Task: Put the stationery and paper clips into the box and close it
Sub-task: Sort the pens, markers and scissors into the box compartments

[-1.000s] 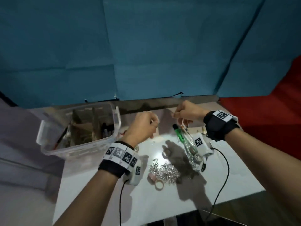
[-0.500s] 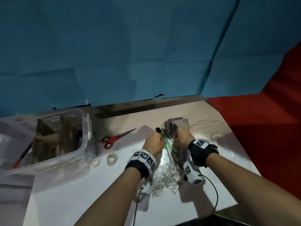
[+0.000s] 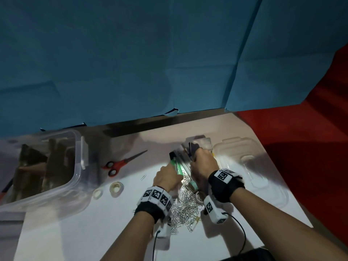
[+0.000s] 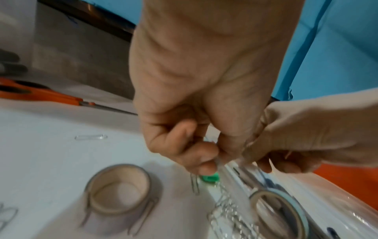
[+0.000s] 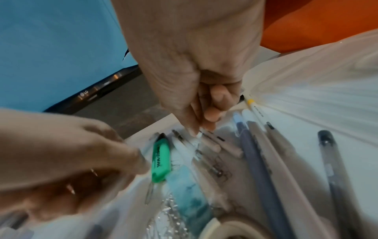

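Step in hand, as I read it: handling the stationery while it's still bunched in a clear plastic bag [image 5: 196,145], well right of the box. Nothing from this bunch is in the box yet.

Left hand [image 3: 166,176] & right hand [image 3: 203,164] sit close together low over the white table [image 3: 75,232]. Each pinches the bag's film betw. thumb & fingertips, per both wrist views; neither hand is slack.

Inside or under the film: green highlighter w/ black cap [image 5: 160,161], several grey & white pens [image 5: 255,153], a teal tape roll [image 5: 188,194]. Whether they're fully inside the bag, can't tell.

A heap of silver wire paper clips [image 3: 185,208] lies loose on the table betw. the wrists, plus one stray clip [image 3: 143,177] further left.

The clear plastic box w/ rounded corners [image 3: 78,159] stands open at far left, dark items in it. Its clear lid [image 3: 263,178] lies flat at right, just beside the right hand.

Red-handled scissors [image 3: 120,162] & two small beige tape rolls [image 3: 116,187] lie betw. box & hands.

Next, prob.: get pens etc. free and carry them left to the box. Clips will need scooping, as they're small and scattered. Lid goes on last.
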